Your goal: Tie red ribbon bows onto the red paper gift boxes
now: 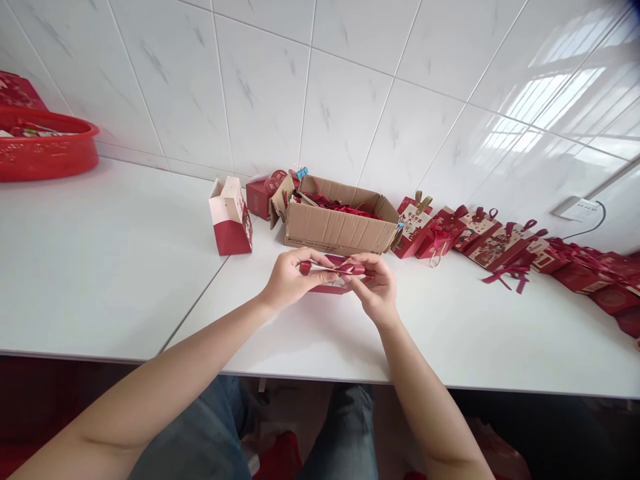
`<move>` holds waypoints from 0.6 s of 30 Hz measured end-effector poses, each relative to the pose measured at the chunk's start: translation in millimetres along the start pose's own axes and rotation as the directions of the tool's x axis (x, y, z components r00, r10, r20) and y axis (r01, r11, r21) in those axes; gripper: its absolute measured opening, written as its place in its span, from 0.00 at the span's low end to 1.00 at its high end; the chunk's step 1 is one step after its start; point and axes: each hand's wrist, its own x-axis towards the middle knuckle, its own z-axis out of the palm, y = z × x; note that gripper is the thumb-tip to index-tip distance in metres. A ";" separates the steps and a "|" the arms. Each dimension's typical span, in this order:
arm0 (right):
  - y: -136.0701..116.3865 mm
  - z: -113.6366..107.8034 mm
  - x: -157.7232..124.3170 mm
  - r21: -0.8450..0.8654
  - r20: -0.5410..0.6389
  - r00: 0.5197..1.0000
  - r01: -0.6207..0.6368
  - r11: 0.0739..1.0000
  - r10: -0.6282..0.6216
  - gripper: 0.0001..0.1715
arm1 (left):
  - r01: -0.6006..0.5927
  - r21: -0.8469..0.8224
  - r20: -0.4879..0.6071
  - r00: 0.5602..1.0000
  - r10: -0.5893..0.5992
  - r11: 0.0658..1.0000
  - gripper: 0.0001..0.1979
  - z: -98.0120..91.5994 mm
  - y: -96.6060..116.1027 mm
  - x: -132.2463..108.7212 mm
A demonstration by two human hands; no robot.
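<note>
A small red gift box (327,289) stands on the white table in front of me, with its top between my two hands. My left hand (293,283) is closed on the box's top edge, thumb on the near side and fingers behind. Along that top edge lies a dark red ribbon (353,269). My right hand (379,291) pinches the ribbon at the right end of the top. Fingers cover part of the box and ribbon, so whether a knot is there cannot be made out.
Behind the hands, an open cardboard carton (335,225) holds red ribbons. An open-topped gift box (233,220) stands left of it. Several ribboned gift boxes (500,247) line the wall on the right. A red plastic basket (50,153) sits far left, and a socket (580,209) is at right.
</note>
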 end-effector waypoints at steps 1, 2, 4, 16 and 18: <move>-0.9 0.9 0.6 0.022 -0.041 0.999 -0.026 0.999 0.027 0.15 | 0.038 -0.034 0.021 0.999 -0.037 0.999 0.15 0.2 -0.3 0.3; -2.0 1.5 1.4 0.041 -0.088 0.995 -0.042 0.998 0.045 0.14 | 0.055 -0.051 0.036 0.998 -0.053 0.997 0.17 0.5 -1.4 0.7; -4.4 1.9 3.5 0.060 -0.195 0.978 -0.061 0.996 0.072 0.14 | 0.076 -0.051 0.069 0.995 -0.073 0.996 0.21 2.0 -5.2 1.1; -8.5 -8.5 8.9 0.075 -0.174 0.938 -0.291 0.954 0.300 0.16 | 0.196 -0.126 0.201 0.965 -0.168 0.973 0.17 11.7 -13.3 -3.4; -9.6 -10.1 8.6 0.086 -0.164 0.945 -0.272 0.959 0.282 0.15 | 0.223 -0.170 0.244 0.953 -0.179 0.960 0.17 10.8 -9.4 -3.0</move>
